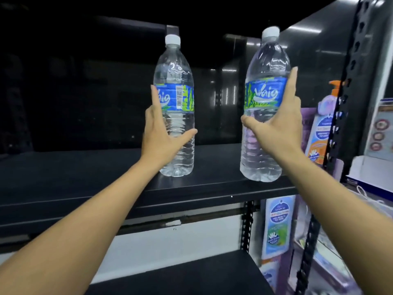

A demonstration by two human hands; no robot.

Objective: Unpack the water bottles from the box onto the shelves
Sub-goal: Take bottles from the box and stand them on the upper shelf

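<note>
Two clear water bottles with white caps and blue-green labels are upright on the black shelf [85, 173]. The left bottle [176, 67] stands a little back from the front edge. My left hand [158, 137] wraps its lower half, thumb across the front and fingers up its left side. The right bottle [268, 67] leans slightly, its base at the shelf's front edge. My right hand [278, 128] grips its middle, thumb on the left and index finger pointing up the right side. The box is out of view.
A black slotted upright [344, 92] bounds the shelf on the right. Beyond it stand soap refill pouches [319, 133], with more pouches [276, 226] below. A lower black shelf [191, 277] lies underneath. The shelf stretches dark and wide to the left of the bottles.
</note>
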